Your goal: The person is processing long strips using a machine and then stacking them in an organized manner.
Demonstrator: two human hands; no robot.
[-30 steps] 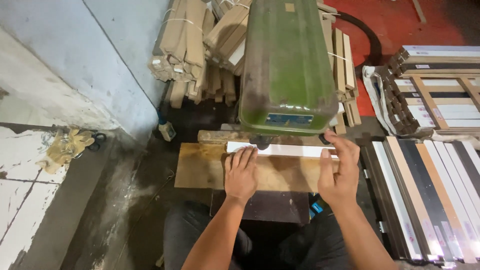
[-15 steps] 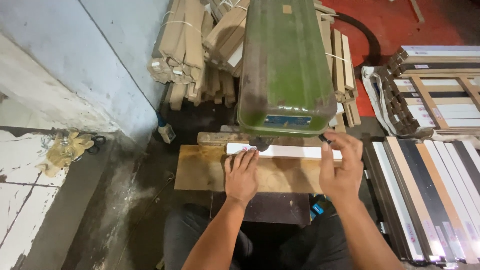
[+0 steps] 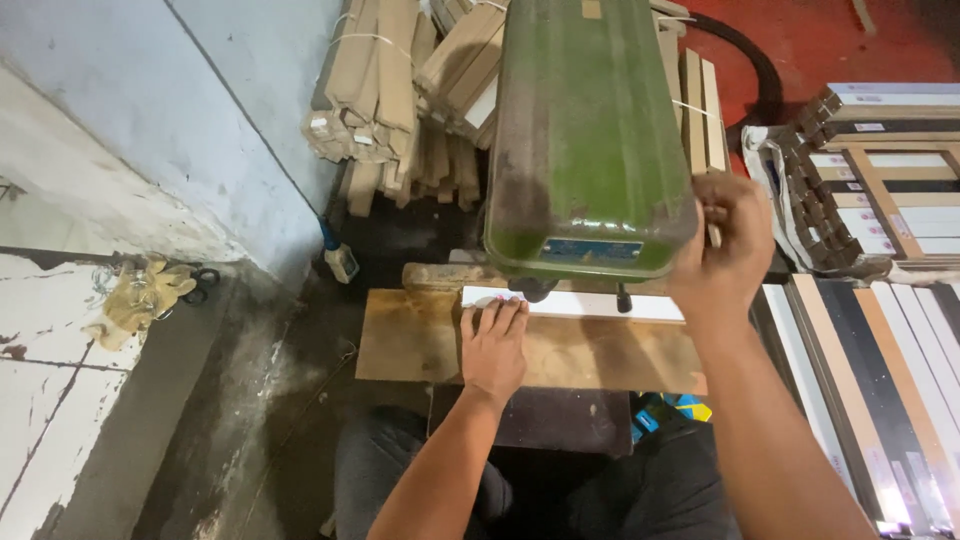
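Note:
A big green machine head (image 3: 590, 130) hangs over a brown wooden work table (image 3: 420, 340). A long white strip (image 3: 600, 305) lies flat on that table under the machine. My left hand (image 3: 493, 345) rests palm down on the table, fingertips pressing the strip's left end. My right hand (image 3: 722, 245) is raised at the machine's right lower side, fingers curled around something there; what it grips is hidden behind the hand.
Bundles of tan wooden mouldings (image 3: 400, 90) lean against the blue-grey wall at the back. Stacks of striped frame pieces (image 3: 890, 180) and long strips (image 3: 870, 380) lie at the right. Crumpled gloves (image 3: 140, 300) sit on the white ledge at left. A small bottle (image 3: 340, 260) stands near the wall.
My right hand has lifted off the strip's right end and gone up to the machine's right side. My left hand has stayed on the strip.

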